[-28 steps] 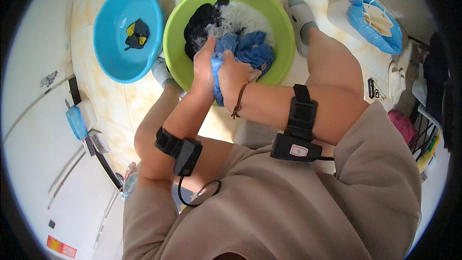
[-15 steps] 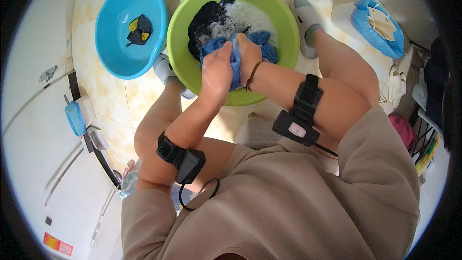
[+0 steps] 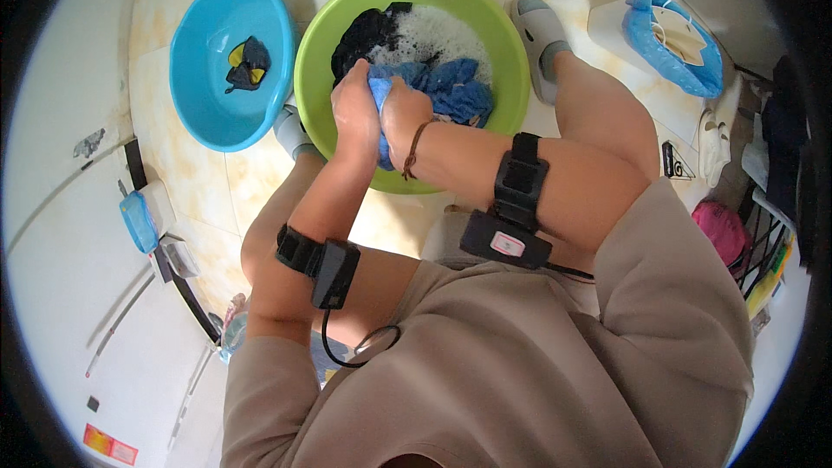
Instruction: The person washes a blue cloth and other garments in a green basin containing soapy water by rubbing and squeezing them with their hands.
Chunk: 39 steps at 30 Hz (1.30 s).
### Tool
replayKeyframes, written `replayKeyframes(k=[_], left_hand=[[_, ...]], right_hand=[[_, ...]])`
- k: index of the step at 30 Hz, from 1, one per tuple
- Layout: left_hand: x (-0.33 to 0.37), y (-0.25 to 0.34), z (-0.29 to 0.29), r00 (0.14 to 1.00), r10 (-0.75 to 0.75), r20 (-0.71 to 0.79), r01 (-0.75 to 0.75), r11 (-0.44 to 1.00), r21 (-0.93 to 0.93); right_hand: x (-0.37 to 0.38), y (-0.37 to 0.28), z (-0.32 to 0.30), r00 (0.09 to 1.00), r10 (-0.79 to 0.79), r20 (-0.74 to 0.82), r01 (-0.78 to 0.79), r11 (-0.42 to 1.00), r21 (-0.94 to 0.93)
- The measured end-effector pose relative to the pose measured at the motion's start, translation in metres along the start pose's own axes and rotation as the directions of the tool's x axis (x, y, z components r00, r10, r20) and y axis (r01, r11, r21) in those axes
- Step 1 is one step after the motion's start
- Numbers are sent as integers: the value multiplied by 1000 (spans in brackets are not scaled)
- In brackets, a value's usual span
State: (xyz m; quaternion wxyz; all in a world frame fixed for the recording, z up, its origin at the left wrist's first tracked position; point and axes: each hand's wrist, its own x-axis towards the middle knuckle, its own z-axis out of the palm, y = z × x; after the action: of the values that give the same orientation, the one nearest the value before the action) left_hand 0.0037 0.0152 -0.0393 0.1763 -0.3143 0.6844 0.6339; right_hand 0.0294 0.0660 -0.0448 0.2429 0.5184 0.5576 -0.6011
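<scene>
- Head view, read remotely; I take the green basin [image 3: 513, 82] as my clock face, twelve at the top.
- Blue cloth [image 3: 461, 94]: inside the basin, one part bunched at four o'clock, another gathered between the hands and hanging toward the rim at about seven.
- Left hand [image 3: 355, 113] and right hand [image 3: 407, 111]: side by side at about eight to six o'clock, both clamped on the cloth as far as I can judge; the far fingers are hidden from me.
- Black cloth [image 3: 351, 42] lies at ten, white foam [image 3: 442, 30] at one.
- Blue basin [image 3: 186, 95] stands outside at nine, a dark-and-yellow cloth [image 3: 254, 59] within.
- Risk, slip: I judge the wet, foamy fabric could slide from either hand if the grip loosens.
- Risk, spill: a hard pull toward six could carry the hanging end over the rim and wet the tiled floor [image 3: 204, 195].
- Risk, snag: the cord bracelet [image 3: 416, 152] on the right wrist could catch loose folds.
- Risk, equipment: splashing could reach the black forearm units I rely on.
</scene>
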Motion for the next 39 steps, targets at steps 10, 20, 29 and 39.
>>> replayKeyframes(k=[10, 20, 29, 39], left_hand=[[-20, -16, -5, 974, 220, 56, -227, 956, 186], [12, -4, -14, 946, -239, 217, 279, 944, -174], [-44, -3, 2, 978, 133, 163, -197, 849, 490], [-10, -21, -17, 959, -50, 278, 116, 968, -224]], right_hand=[[11, -10, -20, 994, -100, 35, 95, 988, 124], [-28, 2, -4, 960, -279, 21, 277, 958, 70], [28, -14, -35, 975, 80, 208, -115, 980, 161], [-40, 19, -13, 920, -389, 57, 388, 921, 24]])
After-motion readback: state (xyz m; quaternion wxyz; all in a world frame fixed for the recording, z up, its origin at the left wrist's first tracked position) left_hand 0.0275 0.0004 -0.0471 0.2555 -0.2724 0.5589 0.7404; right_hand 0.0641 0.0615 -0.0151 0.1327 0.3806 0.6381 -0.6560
